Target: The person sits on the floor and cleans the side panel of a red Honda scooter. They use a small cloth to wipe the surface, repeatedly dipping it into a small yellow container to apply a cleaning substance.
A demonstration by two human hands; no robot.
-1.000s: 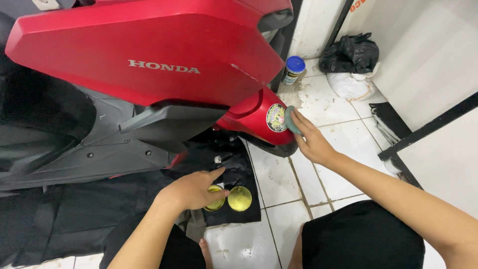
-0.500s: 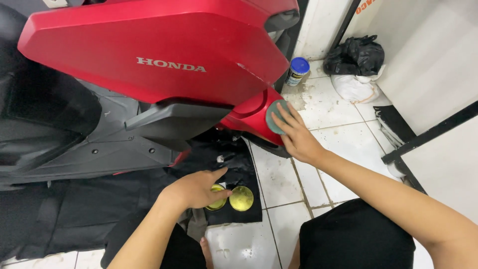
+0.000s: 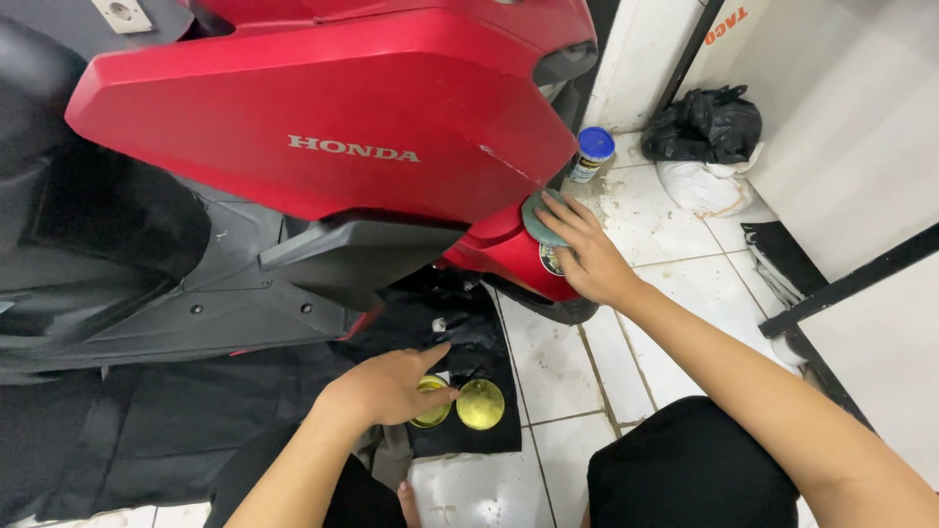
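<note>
A red scooter body panel (image 3: 333, 108) fills the upper part of the view. My right hand (image 3: 585, 252) presses a round grey-green pad (image 3: 540, 221) against the red lower panel (image 3: 509, 256), partly covering a round sticker there. My left hand (image 3: 391, 383) rests low over a small open yellow tin (image 3: 430, 403), fingers touching it. Its yellow lid (image 3: 480, 404) lies beside it on a black cloth (image 3: 469, 337) spread on the floor.
White floor tiles (image 3: 558, 367) lie under the scooter. A blue-capped jar (image 3: 592, 154) stands by the wall, with a black plastic bag (image 3: 706, 122) and a white bag (image 3: 699, 186) to its right. Black scooter bodywork (image 3: 147, 284) is at left. A black bar (image 3: 846, 284) crosses at right.
My right hand has slid the pad up and left over the round sticker on the red panel. The left hand stays at the yellow tin. The view has shifted slightly.
</note>
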